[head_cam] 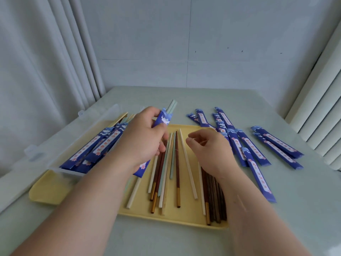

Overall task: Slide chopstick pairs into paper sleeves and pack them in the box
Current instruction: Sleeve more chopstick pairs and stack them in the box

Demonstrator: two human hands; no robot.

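Chopsticks [177, 163] lie loose on a yellow tray [186, 216] in the middle of the pale green counter [184, 241]: cream, mint, and dark brown ones with gold ends, mostly pointing away from the person. A bunch of brown chopsticks [215, 198] lies at the tray's right side, partly under the right wrist.

The left hand [145, 139] grips a blue paper sleeve [163, 118] above the tray's left half, fingers curled round its middle. The sleeve tilts up and to the right, and its lower end shows below the hand. A mint-green chopstick pair [172, 106] sticks out of its upper mouth.

The right hand [210, 151] hovers over the tray's right half, fingers loosely curled, thumb and forefinger close together but apart, holding nothing that can be seen.

A clear plastic box [66, 172] sits at the left, overlapping the tray's left end, with filled sleeves [99, 146] stacked inside. More blue sleeves [258, 151] lie scattered on the counter to the right of the tray; whether they are empty cannot be told. A white curtain [46, 61] hangs behind on the left.
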